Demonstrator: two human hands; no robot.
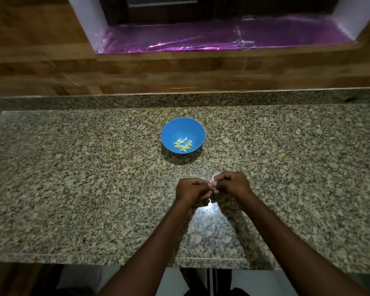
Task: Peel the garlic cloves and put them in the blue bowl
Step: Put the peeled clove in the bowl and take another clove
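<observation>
A blue bowl (182, 135) stands on the granite counter (73, 178) near its middle, with several peeled pale garlic cloves (183, 144) lying in its bottom. In front of the bowl, my left hand (191, 190) and my right hand (231, 184) meet just above the counter. Both pinch a small garlic clove (212, 182) between their fingertips; a bit of pale skin sticks up from it. Most of the clove is hidden by my fingers.
A bright light spot (210, 207) shines on the counter under my hands. A wooden wall (137, 71) rises behind the counter, with a window ledge covered in purple foil (201, 39). The counter's front edge (115, 256) lies close to me.
</observation>
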